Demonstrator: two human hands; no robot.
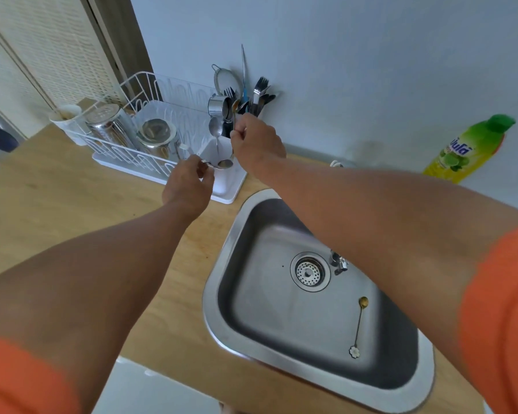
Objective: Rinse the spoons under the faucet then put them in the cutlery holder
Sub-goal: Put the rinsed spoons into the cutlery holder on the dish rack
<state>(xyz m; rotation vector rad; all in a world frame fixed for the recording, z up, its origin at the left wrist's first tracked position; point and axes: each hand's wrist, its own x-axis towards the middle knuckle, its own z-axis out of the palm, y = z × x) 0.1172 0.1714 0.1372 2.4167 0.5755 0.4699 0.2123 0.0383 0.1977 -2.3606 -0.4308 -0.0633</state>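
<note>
Dropping a spoon (234,110) into the holder (222,147) at 12 o'clock, right hand (256,141) pinches it, left hand (189,183) grips another spoon (222,164), one more spoon (360,321) waits in the sink (222,264) at 5 o'clock.

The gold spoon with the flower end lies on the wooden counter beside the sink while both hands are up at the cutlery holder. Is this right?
Not quite. The head view shows the gold spoon lying inside the sink, on its floor to the right of the drain, not on the counter. The rest holds: the left hand and the right hand are both up at the cutlery holder.
</note>
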